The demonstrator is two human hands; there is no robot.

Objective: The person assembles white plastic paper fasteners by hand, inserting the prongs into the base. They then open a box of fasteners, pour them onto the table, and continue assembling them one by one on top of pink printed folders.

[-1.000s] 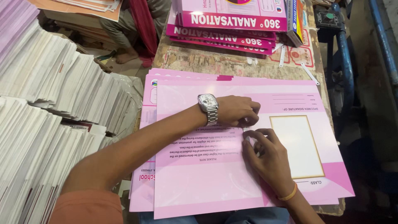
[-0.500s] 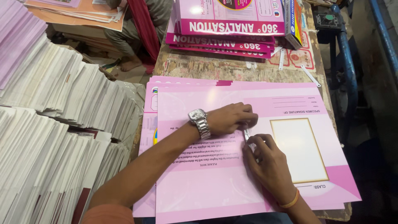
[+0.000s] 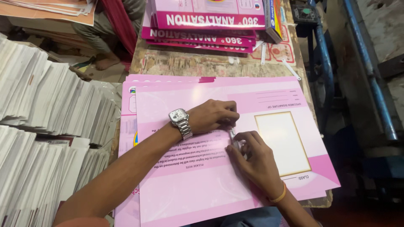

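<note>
A large pink printed sheet (image 3: 193, 185) with a white framed box lies on top of a stack of like sheets on the wooden table. My left hand (image 3: 212, 115), with a silver watch on the wrist, rests fingers down on the sheet's middle. My right hand (image 3: 252, 157), an orange band on its wrist, presses beside it. Between the two hands a small clear strip (image 3: 232, 135) is pinched against the sheet; which fingers grip it is hard to tell.
Magenta-covered books (image 3: 206, 23) are stacked at the table's far edge. Tall stacks of white paper bundles (image 3: 46, 126) fill the left side. A blue metal frame (image 3: 366, 71) stands at the right. Another person's foot (image 3: 105, 61) shows on the floor beyond.
The view has drifted, so the sheet sits slightly further right. Both hands stay together at the sheet's middle; the left hand has shifted a little left and down.
</note>
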